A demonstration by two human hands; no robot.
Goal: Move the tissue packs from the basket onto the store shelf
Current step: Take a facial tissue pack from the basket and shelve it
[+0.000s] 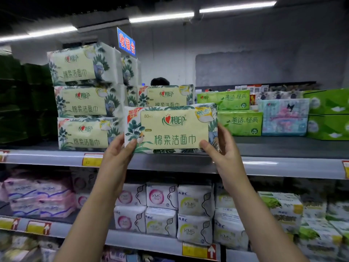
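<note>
A cream and green tissue pack (171, 128) with leaf print stands upright at the front edge of the top shelf (264, 148). My left hand (118, 156) grips its lower left corner. My right hand (221, 148) grips its lower right corner and right end. To its left stands a stack of three matching packs (85, 99). Another matching pack (166, 95) stands right behind the held one. The basket is out of view.
Green tissue packs (239, 112), a pale blue pack (283, 117) and green boxes (328, 114) fill the top shelf's right side. White and pink packs (164, 210) crowd the shelf below. A person's head (160, 81) shows behind the shelf.
</note>
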